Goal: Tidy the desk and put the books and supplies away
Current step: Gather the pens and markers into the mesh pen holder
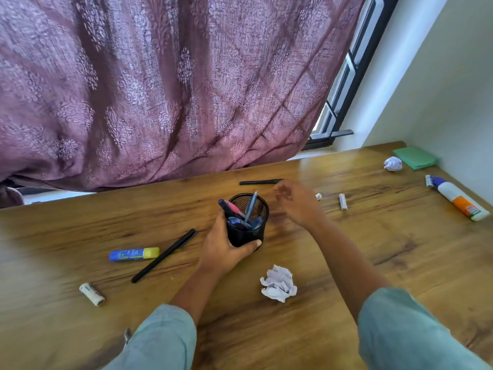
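Observation:
My left hand (pixel 224 247) grips a black mesh pen cup (pixel 246 231) standing mid-desk, with several pens and markers inside. My right hand (pixel 296 202) hovers just right of the cup, blurred, fingers loosely apart and holding nothing. A black pen (pixel 260 182) lies behind the cup, just beyond my right fingertips. Left of the cup lie another black pen (pixel 164 255), a blue and yellow glue stick (pixel 133 254) and a small white tube (pixel 91 294). A crumpled paper ball (pixel 278 283) sits in front of the cup.
On the wooden desk (pixel 373 249), a white stick (pixel 342 202) and a tiny white piece (pixel 318 196) lie right of my hand. At the far right are a white glue bottle (pixel 457 198), another paper ball (pixel 392 164) and green paper (pixel 414 157). A purple curtain (pixel 160 89) hangs behind.

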`<action>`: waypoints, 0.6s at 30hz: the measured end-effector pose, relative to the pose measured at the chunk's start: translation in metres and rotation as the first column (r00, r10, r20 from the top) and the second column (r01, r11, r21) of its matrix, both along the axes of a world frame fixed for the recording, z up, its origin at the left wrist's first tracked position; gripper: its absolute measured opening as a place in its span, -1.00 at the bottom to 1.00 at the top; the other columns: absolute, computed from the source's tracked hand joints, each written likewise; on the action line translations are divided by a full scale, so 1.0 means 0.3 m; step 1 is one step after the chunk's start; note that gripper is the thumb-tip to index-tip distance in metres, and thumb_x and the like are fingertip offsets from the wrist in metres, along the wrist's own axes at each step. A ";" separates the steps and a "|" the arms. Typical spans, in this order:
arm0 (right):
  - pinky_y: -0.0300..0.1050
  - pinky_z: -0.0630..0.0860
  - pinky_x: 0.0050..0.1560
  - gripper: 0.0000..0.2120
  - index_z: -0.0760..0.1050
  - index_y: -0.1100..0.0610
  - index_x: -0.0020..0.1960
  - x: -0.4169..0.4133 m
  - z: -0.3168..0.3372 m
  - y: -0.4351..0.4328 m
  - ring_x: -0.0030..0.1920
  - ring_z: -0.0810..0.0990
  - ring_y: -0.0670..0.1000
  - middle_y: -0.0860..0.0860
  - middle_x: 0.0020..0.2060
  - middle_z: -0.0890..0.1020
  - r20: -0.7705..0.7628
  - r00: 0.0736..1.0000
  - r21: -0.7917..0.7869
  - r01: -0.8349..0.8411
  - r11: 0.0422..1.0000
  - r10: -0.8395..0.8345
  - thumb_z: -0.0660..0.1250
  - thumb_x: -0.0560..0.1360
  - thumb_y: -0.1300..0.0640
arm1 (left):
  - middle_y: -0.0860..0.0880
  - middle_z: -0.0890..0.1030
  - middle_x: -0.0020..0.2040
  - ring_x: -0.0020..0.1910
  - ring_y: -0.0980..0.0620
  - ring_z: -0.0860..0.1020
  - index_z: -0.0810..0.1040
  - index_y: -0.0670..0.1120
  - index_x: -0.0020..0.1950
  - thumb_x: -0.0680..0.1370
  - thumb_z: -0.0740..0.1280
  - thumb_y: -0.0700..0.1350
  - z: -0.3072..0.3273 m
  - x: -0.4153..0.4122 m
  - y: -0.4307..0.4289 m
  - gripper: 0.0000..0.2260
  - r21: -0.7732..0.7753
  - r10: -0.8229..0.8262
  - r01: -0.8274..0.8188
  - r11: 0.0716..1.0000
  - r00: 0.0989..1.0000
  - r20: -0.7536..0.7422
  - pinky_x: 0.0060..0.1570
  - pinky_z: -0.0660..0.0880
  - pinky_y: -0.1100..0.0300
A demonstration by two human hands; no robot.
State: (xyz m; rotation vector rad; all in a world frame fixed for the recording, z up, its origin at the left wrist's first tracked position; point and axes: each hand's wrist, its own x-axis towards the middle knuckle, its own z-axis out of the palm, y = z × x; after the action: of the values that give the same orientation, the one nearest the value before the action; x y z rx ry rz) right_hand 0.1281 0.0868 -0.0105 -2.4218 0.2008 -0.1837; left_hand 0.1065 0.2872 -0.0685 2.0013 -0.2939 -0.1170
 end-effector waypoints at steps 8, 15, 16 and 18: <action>0.14 0.27 0.35 -0.39 -0.02 0.00 0.55 0.162 -0.080 -0.074 0.45 0.20 0.19 0.02 0.50 0.16 -0.353 0.934 -0.508 -0.137 0.850 -0.060 0.13 0.57 0.23 | 0.25 0.53 0.10 0.12 0.23 0.51 0.23 0.27 0.20 0.21 0.54 0.20 -0.008 0.042 -0.012 -0.31 0.013 0.009 -0.009 1.000 1.000 -0.007 0.15 0.52 0.12; 0.12 0.38 0.20 -0.69 0.28 0.15 0.33 0.212 -0.097 -0.080 0.29 0.40 0.23 0.16 0.29 0.41 -0.341 0.930 -0.630 -0.120 0.767 -0.135 0.12 0.60 0.20 | 0.29 0.49 0.09 0.12 0.27 0.49 0.21 0.26 0.22 0.24 0.55 0.15 -0.008 0.044 -0.012 -0.30 0.010 0.001 -0.001 1.000 1.000 0.008 0.13 0.49 0.21; 0.13 0.39 0.19 -0.67 0.26 0.17 0.35 0.206 -0.099 -0.072 0.29 0.40 0.24 0.17 0.29 0.40 -0.341 0.931 -0.627 -0.125 0.769 -0.127 0.12 0.59 0.20 | 0.25 0.51 0.12 0.14 0.25 0.50 0.22 0.25 0.24 0.23 0.54 0.18 -0.006 0.043 -0.011 -0.30 0.006 -0.005 0.004 1.000 1.000 0.008 0.15 0.51 0.17; 0.14 0.40 0.16 -0.70 0.27 0.23 0.32 0.186 -0.093 -0.053 0.24 0.43 0.28 0.20 0.26 0.40 -0.294 0.952 -0.548 -0.090 0.832 -0.090 0.11 0.59 0.24 | 0.20 0.52 0.17 0.17 0.21 0.51 0.22 0.24 0.26 0.22 0.51 0.23 -0.003 0.040 -0.011 -0.28 0.007 -0.006 0.006 1.000 1.000 0.001 0.16 0.53 0.11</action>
State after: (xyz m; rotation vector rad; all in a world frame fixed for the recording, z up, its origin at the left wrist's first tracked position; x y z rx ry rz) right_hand 0.1839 0.0709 -0.0384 -3.0327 0.3246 0.1710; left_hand 0.1184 0.2840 -0.0694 2.0072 -0.3011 -0.1207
